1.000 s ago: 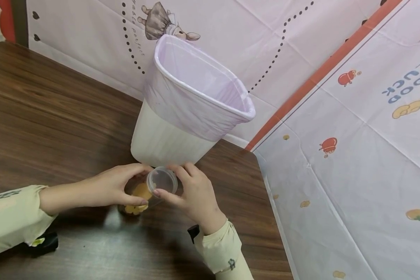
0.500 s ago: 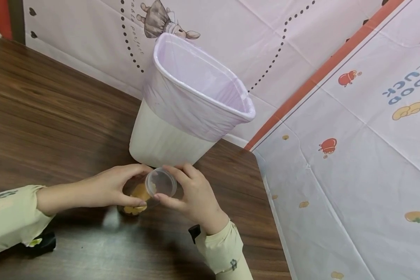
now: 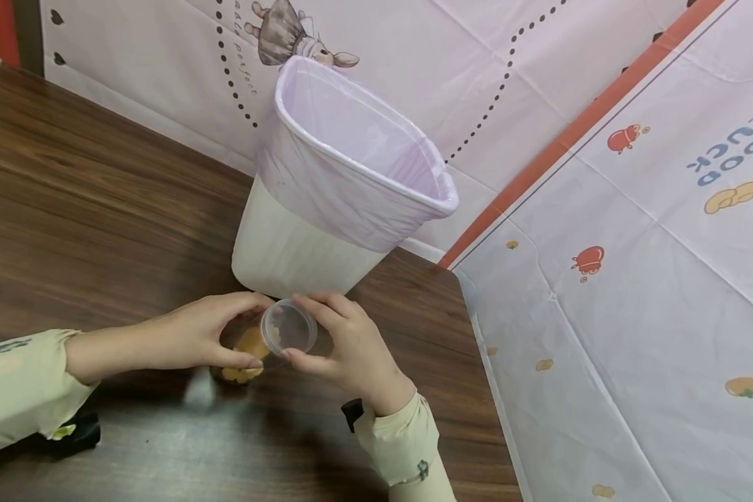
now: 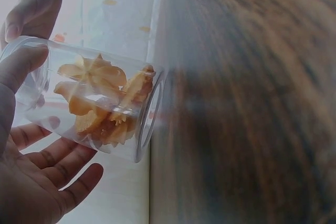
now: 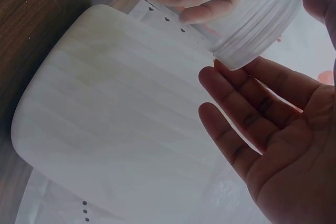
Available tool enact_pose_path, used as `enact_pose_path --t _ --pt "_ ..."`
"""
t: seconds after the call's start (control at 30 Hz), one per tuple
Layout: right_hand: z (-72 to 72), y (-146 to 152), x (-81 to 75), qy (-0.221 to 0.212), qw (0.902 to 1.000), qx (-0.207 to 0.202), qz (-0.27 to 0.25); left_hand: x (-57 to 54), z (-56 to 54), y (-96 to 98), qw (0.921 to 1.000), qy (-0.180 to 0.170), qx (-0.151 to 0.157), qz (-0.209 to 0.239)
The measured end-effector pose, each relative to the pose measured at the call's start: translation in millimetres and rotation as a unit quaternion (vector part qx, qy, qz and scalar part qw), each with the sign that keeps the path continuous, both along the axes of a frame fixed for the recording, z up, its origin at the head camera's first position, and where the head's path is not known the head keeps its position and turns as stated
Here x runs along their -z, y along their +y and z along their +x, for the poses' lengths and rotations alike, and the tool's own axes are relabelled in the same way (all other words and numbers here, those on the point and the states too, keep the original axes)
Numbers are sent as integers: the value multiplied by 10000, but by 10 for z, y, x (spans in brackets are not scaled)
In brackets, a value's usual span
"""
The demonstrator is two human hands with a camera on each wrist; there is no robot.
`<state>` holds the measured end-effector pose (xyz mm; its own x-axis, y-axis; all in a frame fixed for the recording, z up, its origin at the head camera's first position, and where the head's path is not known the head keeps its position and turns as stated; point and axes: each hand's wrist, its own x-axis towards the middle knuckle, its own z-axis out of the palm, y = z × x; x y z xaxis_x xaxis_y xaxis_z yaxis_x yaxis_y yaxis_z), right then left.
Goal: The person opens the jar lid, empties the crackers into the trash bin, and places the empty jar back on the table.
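Observation:
A clear plastic jar [image 4: 58, 74] with several golden flower-shaped cookies [image 4: 92, 72] inside sits low over the table, in front of the bin. My left hand [image 3: 207, 333] grips the jar's side, thumb on the near face and fingers on the far one. At its mouth a clear ridged lid [image 3: 292, 328] faces up toward the head camera. The right hand [image 3: 354, 348] holds this lid by the edge between thumb and fingers. In the right wrist view, the lower fingers [image 5: 231, 145] stay off the jar. Whether the lid is loose cannot be seen.
Just behind the jar stands a white bin [image 3: 301, 244] with a lilac liner [image 3: 345, 188] over its rim. The dark wood table [image 3: 100, 230] meets a printed pink backdrop [image 3: 401, 56] behind and a white printed sheet [image 3: 571, 328] at the right.
Around the lid's edge, the right thumb and fingers have shifted slightly, and the right wrist has moved a little to the right. My left hand and the jar have barely moved.

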<state>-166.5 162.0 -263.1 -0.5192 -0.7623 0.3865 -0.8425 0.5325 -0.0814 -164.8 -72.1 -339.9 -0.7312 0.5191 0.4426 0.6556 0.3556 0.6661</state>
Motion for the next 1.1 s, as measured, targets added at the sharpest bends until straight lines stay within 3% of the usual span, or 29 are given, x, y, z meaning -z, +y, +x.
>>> enact_pose_path --t 0.33,0.77,0.9,1.1 --pt "29 -3 -19 28 9998 178 86 -13 10 9 9999 22 -85 -48" --pt "122 -104 49 918 9902 1052 25 -19 14 18 9998 66 -121 -170" --pt "131 -113 59 1043 9885 1092 35 -14 15 19 9997 80 -124 -196" --pt "127 -108 47 871 9916 958 9 -15 19 17 9998 57 -115 -167"
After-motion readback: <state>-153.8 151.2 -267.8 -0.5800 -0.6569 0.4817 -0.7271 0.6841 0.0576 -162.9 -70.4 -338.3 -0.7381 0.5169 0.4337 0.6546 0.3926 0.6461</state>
